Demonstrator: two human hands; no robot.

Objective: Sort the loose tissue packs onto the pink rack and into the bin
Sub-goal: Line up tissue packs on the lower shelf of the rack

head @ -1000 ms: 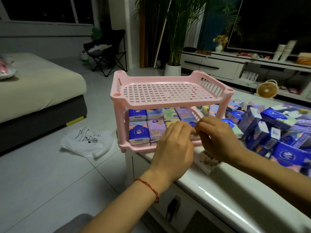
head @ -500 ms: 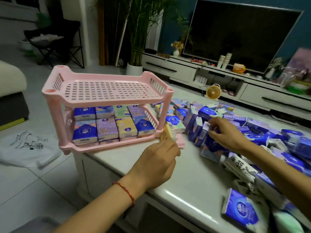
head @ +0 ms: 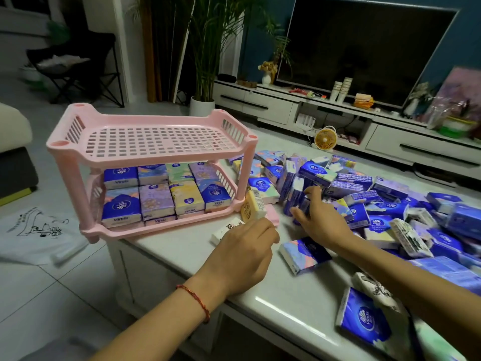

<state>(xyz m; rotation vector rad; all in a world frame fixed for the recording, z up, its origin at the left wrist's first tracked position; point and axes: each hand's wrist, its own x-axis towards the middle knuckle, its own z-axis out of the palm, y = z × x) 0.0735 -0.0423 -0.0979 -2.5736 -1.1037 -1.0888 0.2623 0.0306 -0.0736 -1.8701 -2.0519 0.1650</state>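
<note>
The pink rack stands on the left end of the white table. Its top shelf is bare, and its lower shelf holds two rows of tissue packs. A heap of loose tissue packs, mostly blue and purple, covers the table to the right. My right hand reaches into the heap, thumb and fingers round an upright blue pack. My left hand lies curled by the rack's front right leg. Its fingertips are hidden where a flat white pack and a standing yellow pack meet.
A purple pack and a blue pack lie near the table's front edge. A white bag lies on the floor at the left. Behind the table are a TV cabinet, a small fan and a potted plant.
Both hands were together at the rack's lower shelf. My right hand has since gone right into the heap; my left hand has drawn back to the rack's front right corner.
</note>
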